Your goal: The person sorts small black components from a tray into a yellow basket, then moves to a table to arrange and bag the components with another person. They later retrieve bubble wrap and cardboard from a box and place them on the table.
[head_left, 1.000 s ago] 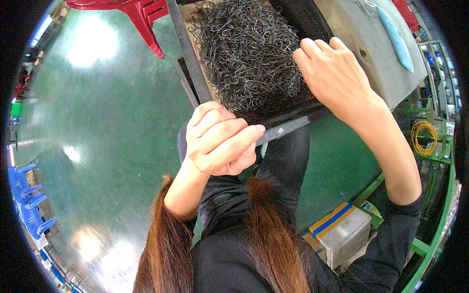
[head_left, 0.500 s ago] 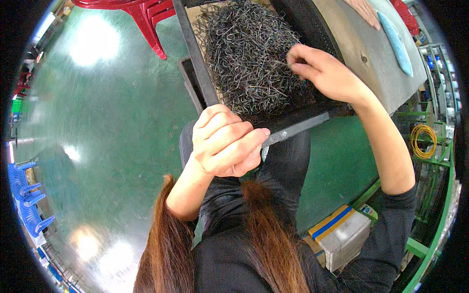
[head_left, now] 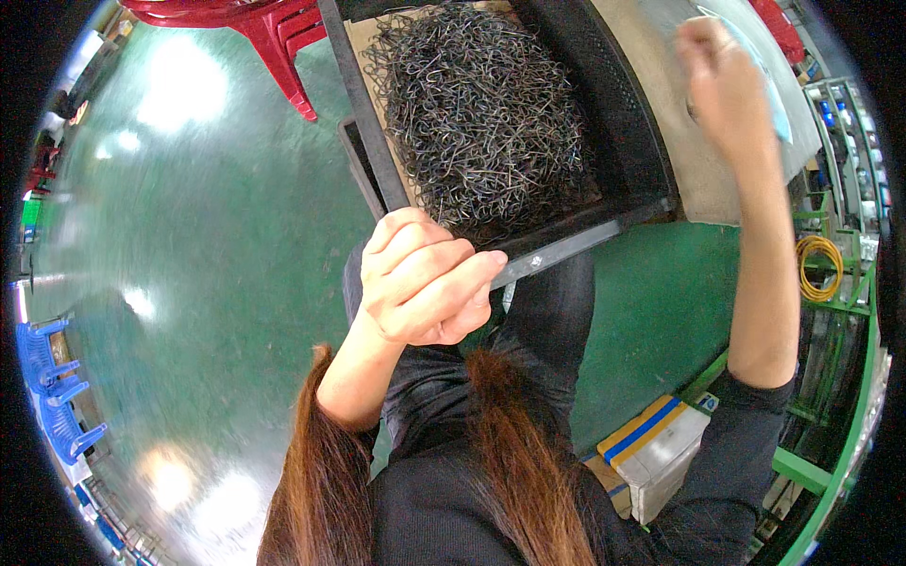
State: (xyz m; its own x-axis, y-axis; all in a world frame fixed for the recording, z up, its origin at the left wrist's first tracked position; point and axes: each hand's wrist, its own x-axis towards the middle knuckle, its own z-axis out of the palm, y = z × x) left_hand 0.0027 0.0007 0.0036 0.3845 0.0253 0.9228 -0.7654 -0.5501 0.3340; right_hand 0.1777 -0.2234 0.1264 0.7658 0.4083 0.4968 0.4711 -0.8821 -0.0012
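Currently, left hand (head_left: 420, 278) on black crate (head_left: 566, 250), right hand (head_left: 729, 94) over worktop (head_left: 713, 193)
Left grip closed round the crate's near-left corner; right arm (head_left: 764, 255) extended forward, hand blurred, whether its grip pinches anything I cannot tell; bent dark wires (head_left: 486, 123) lie heaped inside the crate, just beyond the left grip, left of the right hand

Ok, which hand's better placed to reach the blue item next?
Right, probably: right hand is beside or above the blue item; left hand has its grip on the black crate.
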